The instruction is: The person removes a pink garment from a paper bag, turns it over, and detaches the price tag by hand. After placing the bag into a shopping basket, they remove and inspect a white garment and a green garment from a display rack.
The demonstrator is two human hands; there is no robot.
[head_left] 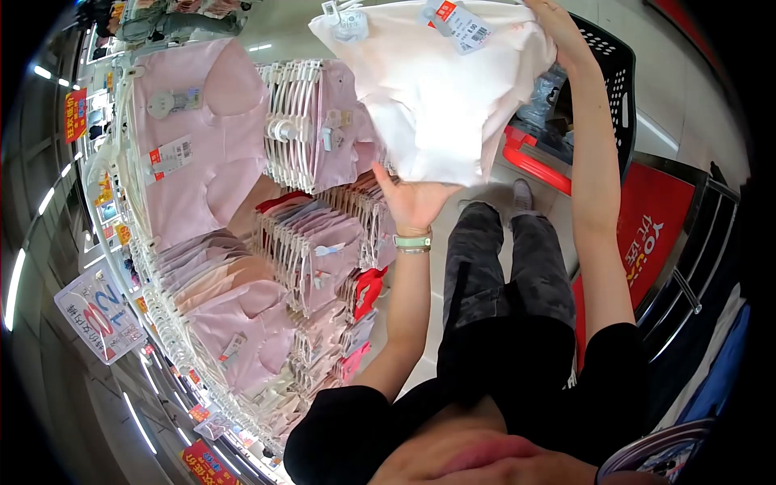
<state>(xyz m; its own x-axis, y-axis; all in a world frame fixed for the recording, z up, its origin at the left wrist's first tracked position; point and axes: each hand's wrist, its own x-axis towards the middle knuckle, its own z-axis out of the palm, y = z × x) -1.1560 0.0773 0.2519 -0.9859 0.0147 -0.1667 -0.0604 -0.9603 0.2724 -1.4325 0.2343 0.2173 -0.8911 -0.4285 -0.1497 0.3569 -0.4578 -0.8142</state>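
Some fingers of the right hand [563,34] are pinching pale underwear [453,105]. Below them, the left hand [417,205] is hiding its fingers; I can't tell if they're gripping.

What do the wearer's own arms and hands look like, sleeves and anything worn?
Both arms are in plain black short sleeves, leaving the forearms bare. The left hand has no glove; its wrist wears a pale green band with a thin bracelet beside it. The right hand is also gloveless, with nothing visible on its wrist.
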